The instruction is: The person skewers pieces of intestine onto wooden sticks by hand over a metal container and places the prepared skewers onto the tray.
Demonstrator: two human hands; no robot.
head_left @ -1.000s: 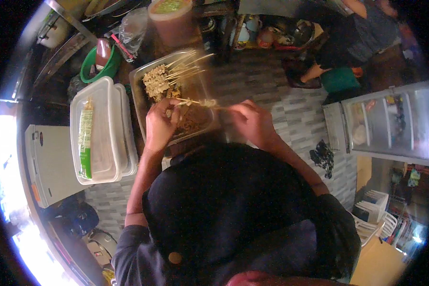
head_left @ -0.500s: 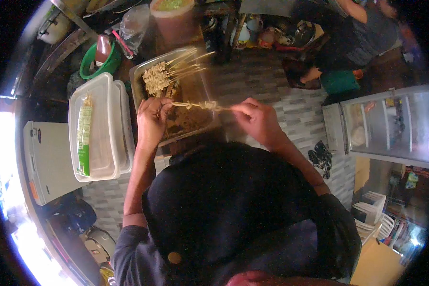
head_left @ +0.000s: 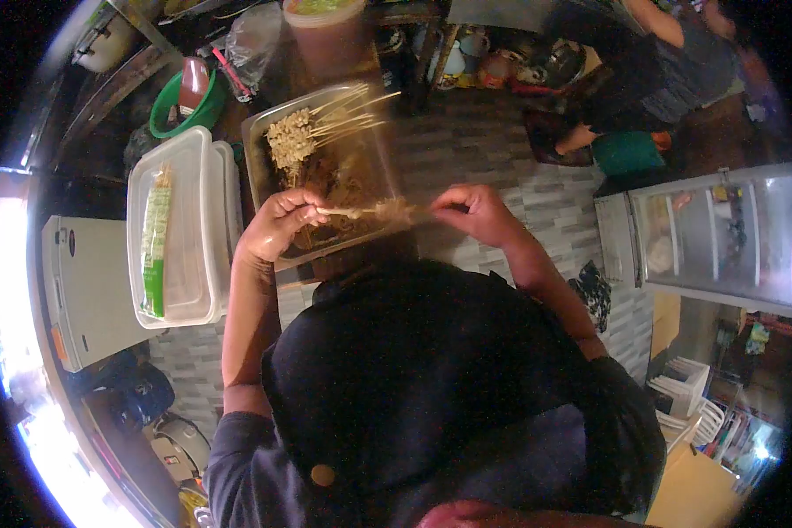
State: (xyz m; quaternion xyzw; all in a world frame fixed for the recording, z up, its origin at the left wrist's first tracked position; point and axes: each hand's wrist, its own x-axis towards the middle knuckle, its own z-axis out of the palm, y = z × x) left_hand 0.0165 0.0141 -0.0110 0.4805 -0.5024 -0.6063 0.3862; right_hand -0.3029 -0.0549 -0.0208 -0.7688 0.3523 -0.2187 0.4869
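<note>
A thin bamboo skewer (head_left: pixel 368 211) with small pale, folded pieces of food on it stretches level between my hands, over the near edge of a clear tray. My left hand (head_left: pixel 282 224) pinches the skewer's left end. Thumb and forefinger of my right hand (head_left: pixel 482 216) are closed at its right end, where the stick is blurred. In the tray (head_left: pixel 264 202), a bunch of filled skewers (head_left: pixel 292 139) lies at the back left, bare sticks pointing to the upper right. Brownish wet bits (head_left: pixel 352 189) cover part of the tray's bottom.
Left of the tray, stacked clear plastic containers (head_left: pixel 209 220) hold a green-and-clear pack of skewers (head_left: pixel 156 255). Behind stand a green basin (head_left: pixel 204 114) and a large tub (head_left: pixel 330 35). Another person (head_left: pixel 669 70) is at the upper right. An open fridge (head_left: pixel 713 233) stands to the right.
Both hands and the skewer have shifted slightly down toward me. The left hand has turned a little, and the food pieces sit slightly farther right along the stick.
</note>
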